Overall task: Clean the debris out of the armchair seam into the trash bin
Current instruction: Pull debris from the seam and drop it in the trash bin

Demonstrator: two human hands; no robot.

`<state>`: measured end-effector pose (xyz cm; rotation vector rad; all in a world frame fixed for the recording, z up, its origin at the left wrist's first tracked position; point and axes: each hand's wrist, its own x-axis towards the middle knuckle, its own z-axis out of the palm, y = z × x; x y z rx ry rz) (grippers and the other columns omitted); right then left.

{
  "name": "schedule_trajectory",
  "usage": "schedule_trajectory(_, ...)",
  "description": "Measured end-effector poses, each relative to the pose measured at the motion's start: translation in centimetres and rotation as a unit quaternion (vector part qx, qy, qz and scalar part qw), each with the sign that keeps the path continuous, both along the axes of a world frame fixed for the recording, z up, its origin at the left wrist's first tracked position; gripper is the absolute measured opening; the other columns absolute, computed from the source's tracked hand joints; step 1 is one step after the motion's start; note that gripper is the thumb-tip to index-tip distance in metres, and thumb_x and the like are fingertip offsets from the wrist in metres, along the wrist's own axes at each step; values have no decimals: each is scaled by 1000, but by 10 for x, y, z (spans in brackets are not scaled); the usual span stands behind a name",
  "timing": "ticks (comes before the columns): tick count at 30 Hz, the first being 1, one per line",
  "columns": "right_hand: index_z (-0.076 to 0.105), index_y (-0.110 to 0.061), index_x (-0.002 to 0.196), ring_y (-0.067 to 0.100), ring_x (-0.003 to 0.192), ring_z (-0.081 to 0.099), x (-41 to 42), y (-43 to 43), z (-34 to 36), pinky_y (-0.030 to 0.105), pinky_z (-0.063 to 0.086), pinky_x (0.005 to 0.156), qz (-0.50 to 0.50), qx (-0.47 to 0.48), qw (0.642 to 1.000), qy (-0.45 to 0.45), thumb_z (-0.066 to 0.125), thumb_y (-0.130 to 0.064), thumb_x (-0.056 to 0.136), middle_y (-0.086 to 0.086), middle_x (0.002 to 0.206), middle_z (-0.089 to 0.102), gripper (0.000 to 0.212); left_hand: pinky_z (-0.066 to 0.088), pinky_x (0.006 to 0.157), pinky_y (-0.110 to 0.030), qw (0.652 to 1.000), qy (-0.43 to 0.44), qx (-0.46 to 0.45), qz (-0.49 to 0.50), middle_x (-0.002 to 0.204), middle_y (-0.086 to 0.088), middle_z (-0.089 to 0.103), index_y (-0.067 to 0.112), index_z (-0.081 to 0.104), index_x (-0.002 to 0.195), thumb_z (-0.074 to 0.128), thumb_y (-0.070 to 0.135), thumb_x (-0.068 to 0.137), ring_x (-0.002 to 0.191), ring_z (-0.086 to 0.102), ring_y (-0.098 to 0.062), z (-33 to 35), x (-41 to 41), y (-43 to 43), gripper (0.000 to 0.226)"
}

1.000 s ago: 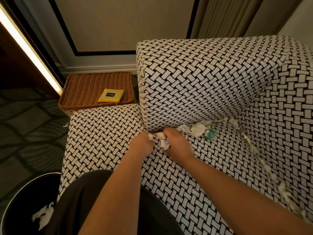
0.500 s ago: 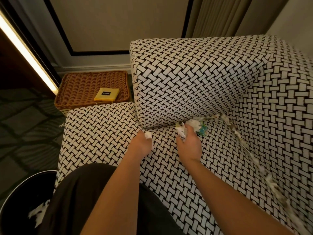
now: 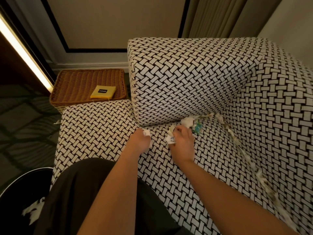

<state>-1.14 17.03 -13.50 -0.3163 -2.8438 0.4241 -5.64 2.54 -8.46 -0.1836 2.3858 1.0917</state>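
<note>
The armchair has a black-and-white woven pattern. White paper scraps and a teal wrapper lie in the seam under the armrest. More debris runs down the seam along the backrest. My left hand grips a white paper scrap on the seat. My right hand holds crumpled paper bits beside the seam pile. The black trash bin stands at the lower left with white scraps inside.
A wicker basket with a yellow card sits on the floor beyond the chair. One small scrap lies on the dark carpet. My dark-clothed knee rests against the seat's front edge.
My right hand slid right along the seam to the paper pile, then drew back a little with paper in it. My left hand stayed near the armrest corner with its scrap.
</note>
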Motion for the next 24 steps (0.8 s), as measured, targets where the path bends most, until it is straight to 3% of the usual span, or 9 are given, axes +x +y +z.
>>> schedule_trajectory(4, 61, -6, 83, 24, 85, 55, 8, -5, 5, 34, 49, 71, 72, -59, 995, 39, 71, -2, 75, 7, 85, 62, 13, 47, 73, -31, 996, -14, 74, 41, 116, -12, 53, 5, 43, 123, 42, 16, 93, 94, 56, -23, 8, 15, 2, 32)
schedule_trajectory(7, 53, -13, 81, 15, 73, 47, 20, -12, 9, 23, 36, 57, 33, -162, 986, 21, 58, 0, 84, -3, 76, 52, 14, 48, 45, -22, 979, -47, 166, 107, 112, -17, 53, 7, 42, 122, 39, 10, 94, 69, 66, -23, 19, 28, 2, 29)
schedule_trajectory(8, 51, -15, 86, 13, 68, 47, 22, -15, 11, 21, 33, 52, 18, -197, 980, 10, 55, -3, 87, -4, 74, 52, 12, 47, 42, -21, 972, -50, 190, 129, 110, -16, 52, 8, 42, 122, 38, 8, 94, 64, 65, -22, 26, 32, 0, 28)
schedule_trajectory(12, 49, -23, 110, 10, 60, 48, 19, -32, 32, 19, 36, 47, 22, -292, 956, -32, 50, -7, 92, 0, 76, 57, 24, 50, 54, -24, 957, -2, 248, 150, 98, -11, 55, 14, 42, 120, 36, 5, 95, 64, 63, -17, 55, 52, -9, 27)
schedule_trajectory(14, 56, -17, 94, 9, 60, 47, 13, -43, 50, 16, 37, 49, 38, -334, 942, -30, 50, -12, 94, -2, 72, 55, 8, 48, 55, -22, 954, 25, 262, 143, 99, -9, 55, 18, 42, 117, 36, 6, 95, 63, 60, -13, 72, 64, -20, 25)
schedule_trajectory(16, 52, -17, 72, 7, 55, 41, 8, -61, 70, 15, 34, 47, 49, -372, 926, -40, 49, -19, 95, -4, 64, 48, 23, 48, 58, -24, 948, 47, 279, 147, 99, -8, 55, 22, 42, 114, 36, 8, 96, 63, 57, -12, 88, 76, -38, 23)
schedule_trajectory(18, 50, -18, 68, 10, 53, 38, 7, -81, 86, 20, 34, 47, 61, -437, 895, -69, 47, -22, 96, -3, 60, 45, 28, 47, 61, -27, 946, 59, 287, 139, 92, -7, 56, 22, 45, 111, 38, 11, 97, 64, 54, -13, 102, 85, -56, 20)
schedule_trajectory(20, 53, -15, 77, 10, 53, 40, 10, -105, 103, 24, 34, 48, 65, -506, 854, -103, 47, -24, 96, -1, 62, 46, 22, 47, 60, -27, 950, 77, 276, 126, 87, -5, 56, 23, 49, 110, 41, 16, 97, 64, 53, -12, 112, 94, -79, 17)
schedule_trajectory(24, 52, -14, 86, 8, 50, 38, 14, -152, 140, 20, 30, 43, 117, -597, 773, -180, 45, -24, 97, -1, 64, 45, 17, 36, 48, -21, 947, 99, 272, 140, 71, 0, 49, 22, 55, 105, 44, 23, 96, 52, 42, -8, 123, 102, -122, 14)
